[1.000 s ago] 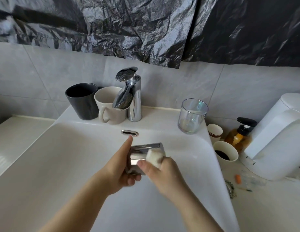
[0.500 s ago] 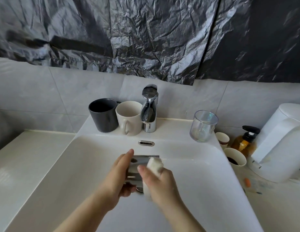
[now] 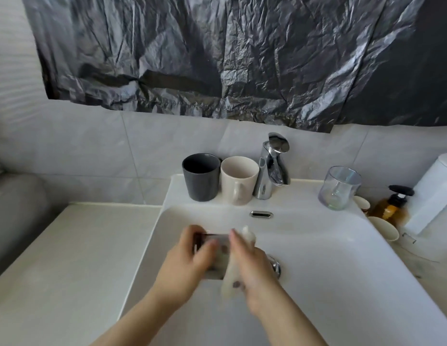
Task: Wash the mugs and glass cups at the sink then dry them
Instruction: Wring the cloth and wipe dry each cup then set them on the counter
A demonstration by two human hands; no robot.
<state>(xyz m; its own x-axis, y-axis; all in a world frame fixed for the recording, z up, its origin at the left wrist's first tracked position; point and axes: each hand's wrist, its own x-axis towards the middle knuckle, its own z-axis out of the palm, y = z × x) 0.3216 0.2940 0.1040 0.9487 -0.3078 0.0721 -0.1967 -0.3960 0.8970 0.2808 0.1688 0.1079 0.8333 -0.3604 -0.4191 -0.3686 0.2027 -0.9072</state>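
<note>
Over the white sink (image 3: 329, 258), my left hand (image 3: 185, 265) grips a shiny metal cup (image 3: 212, 242), mostly hidden by fingers and motion blur. My right hand (image 3: 252, 273) holds a pale wet cloth (image 3: 229, 278) against the cup's right side. On the sink's back ledge stand a dark grey mug (image 3: 201, 177) and a cream mug (image 3: 238, 179), left of the chrome tap (image 3: 271, 168). A clear glass cup (image 3: 339, 187) stands on the ledge at the right.
The chrome drain (image 3: 276, 267) shows just right of my right hand. Right of the sink are small paper cups (image 3: 383, 228), an amber pump bottle (image 3: 392, 207) and a white appliance (image 3: 434, 203). A pale counter (image 3: 67, 258) lies to the left. Black plastic sheeting (image 3: 217, 58) covers the wall above.
The view tilted up and shifted left, so the sink now sits lower and further right. My hands still work the cloth on the metal cup; the cloth hangs lower in my right hand.
</note>
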